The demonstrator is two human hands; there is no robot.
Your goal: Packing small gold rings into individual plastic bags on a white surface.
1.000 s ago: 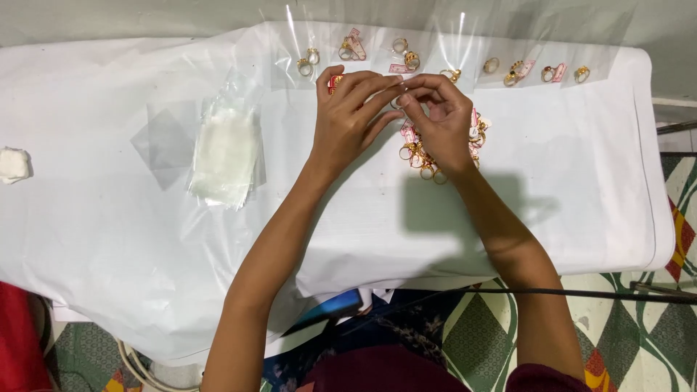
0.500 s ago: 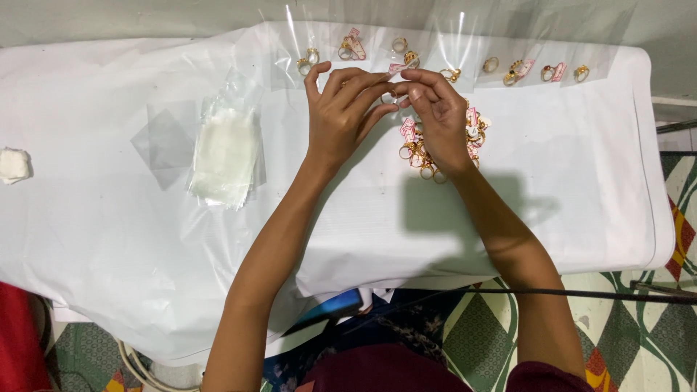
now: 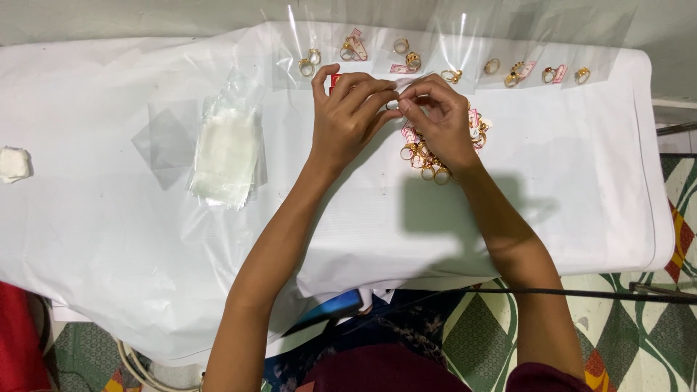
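Note:
My left hand (image 3: 347,116) and my right hand (image 3: 439,120) meet fingertip to fingertip over the white table (image 3: 566,189), pinching a small clear plastic pouch (image 3: 394,101) between them. What is inside the pouch is hidden by my fingers. Under my right hand lies a pile of gold rings with pink tags (image 3: 428,156). Beyond my hands, a row of clear pouches with rings (image 3: 406,58) runs along the far edge.
A stack of empty clear pouches (image 3: 225,152) lies to the left, with a loose clear pouch (image 3: 165,141) beside it. A white wad (image 3: 13,163) sits at the far left edge. A patterned floor (image 3: 653,334) shows at the lower right.
Both hands lifted slightly toward the far row half a second ago, then came back down. They stay pinched together on the small pouch.

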